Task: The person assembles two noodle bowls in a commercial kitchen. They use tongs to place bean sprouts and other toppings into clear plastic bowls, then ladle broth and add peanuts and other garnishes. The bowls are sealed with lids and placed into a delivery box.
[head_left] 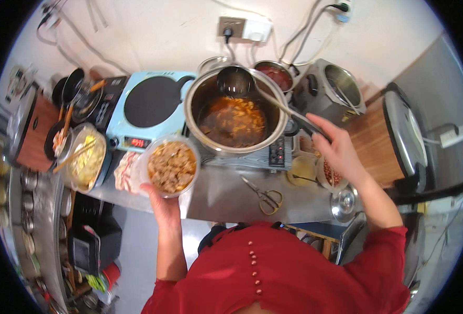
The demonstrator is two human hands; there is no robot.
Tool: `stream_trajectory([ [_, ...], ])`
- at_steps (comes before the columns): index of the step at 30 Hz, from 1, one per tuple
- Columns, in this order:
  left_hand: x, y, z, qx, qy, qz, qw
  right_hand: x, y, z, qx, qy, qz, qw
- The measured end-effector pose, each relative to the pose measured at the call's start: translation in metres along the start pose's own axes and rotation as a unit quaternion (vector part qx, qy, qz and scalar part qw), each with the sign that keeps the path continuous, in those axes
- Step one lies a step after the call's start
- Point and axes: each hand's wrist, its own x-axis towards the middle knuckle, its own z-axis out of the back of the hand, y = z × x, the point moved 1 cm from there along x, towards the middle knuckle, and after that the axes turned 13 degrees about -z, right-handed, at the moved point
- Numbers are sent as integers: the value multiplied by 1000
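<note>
Red blouse (294,267) — left hand (164,208) grips clear tub (141,170) of oily brown chunks (171,167); right hand (341,154) grips dark ladle (235,82).

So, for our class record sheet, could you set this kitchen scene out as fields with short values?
Left hand: holding a clear tub of brown chunks
Right hand: gripping the handle of a ladle
Ladle position: bowl over the far side of the pot; its contents are hard to make out
Pot contents: reddish-brown liquid with pale pieces
Left of pot: light blue hot plate, with a lit red display
Near edge of counter: open scissors
</note>
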Motion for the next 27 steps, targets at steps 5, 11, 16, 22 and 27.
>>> stream_trajectory([
  [5, -1, -7, -7, 16, -4, -13, 1000, 49, -38, 39, 70, -61, -116, 989],
  [11, -3, -12, -14, 34, -9, -21, 999, 127, -107, -1, -217, -160, -120, 955],
  [16, -3, -15, -16, 71, -29, -30, 997, 148, -134, -27, -265, -152, -140, 942],
  [22, -2, -17, -20, 80, -7, -38, 996, 165, -155, -39, -252, -162, -147, 943],
  [27, -1, -17, -19, 77, -1, -39, 996, 176, -166, -31, 1, -138, -281, 950],
])
